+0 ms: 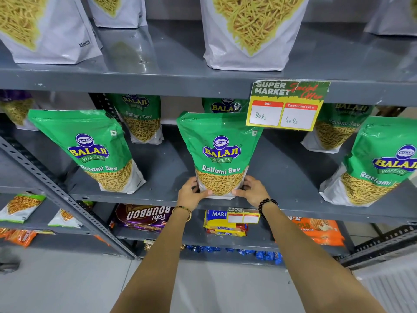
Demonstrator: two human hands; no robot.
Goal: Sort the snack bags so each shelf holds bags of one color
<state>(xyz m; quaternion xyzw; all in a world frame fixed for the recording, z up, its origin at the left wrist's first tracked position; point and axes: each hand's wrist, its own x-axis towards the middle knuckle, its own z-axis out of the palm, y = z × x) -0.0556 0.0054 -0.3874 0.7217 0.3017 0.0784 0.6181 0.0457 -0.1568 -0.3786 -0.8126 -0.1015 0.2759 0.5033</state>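
Observation:
A green Balaji Ratlami Sev bag (pixel 220 152) stands upright at the front middle of the grey middle shelf (pixel 158 159). My left hand (pixel 191 193) grips its lower left corner and my right hand (pixel 251 189) grips its lower right corner. More green bags stand on the same shelf: one at the front left (pixel 90 150), one at the front right (pixel 379 163), and others behind (pixel 141 118). A purple-topped bag (pixel 15 107) shows at the far left of this level. On the upper shelf (pixel 158 64) stand white-bottomed bags (pixel 250 30) whose tops are cut off.
A yellow and green price tag (pixel 286 105) hangs from the upper shelf's edge. Below lie a purple Bourbon pack (pixel 144 216), yellow Marie biscuit packs (pixel 223 223), orange cookie packs (pixel 320 231) and blue wrappers (pixel 266 254). A slotted upright (pixel 56 190) slants at left. Grey floor lies beneath.

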